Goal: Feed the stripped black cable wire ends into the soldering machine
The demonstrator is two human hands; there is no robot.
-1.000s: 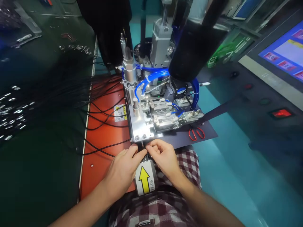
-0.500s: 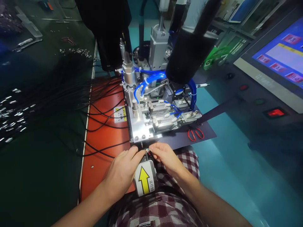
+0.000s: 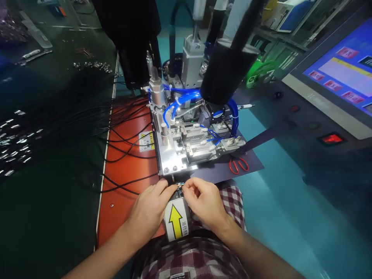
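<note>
In the head view, both hands meet at a small metallic part (image 3: 180, 185) with thin coloured wire ends, just in front of the machine (image 3: 174, 159). My left hand (image 3: 152, 205) is closed, thumb and forefinger at the part's left side. On its right side, my right hand (image 3: 205, 197) is closed in a pinch, its fingertips close together. Fingers cover much of the part, so its exact kind stays unclear. Directly below the fingertips lies the front end of a track with a white label bearing a yellow arrow (image 3: 176, 223).
Red-handled scissors (image 3: 238, 166) lie on the dark plate right of the machine. Black cables (image 3: 128, 180) cross the orange surface (image 3: 122, 217) at left. A control panel with a screen (image 3: 343, 73) stands at right. A black cylinder (image 3: 228, 71) hangs over the machine.
My right hand has turned and curled its fingers more, staying beside the small part. My left hand has barely moved. The view has shifted slightly.
</note>
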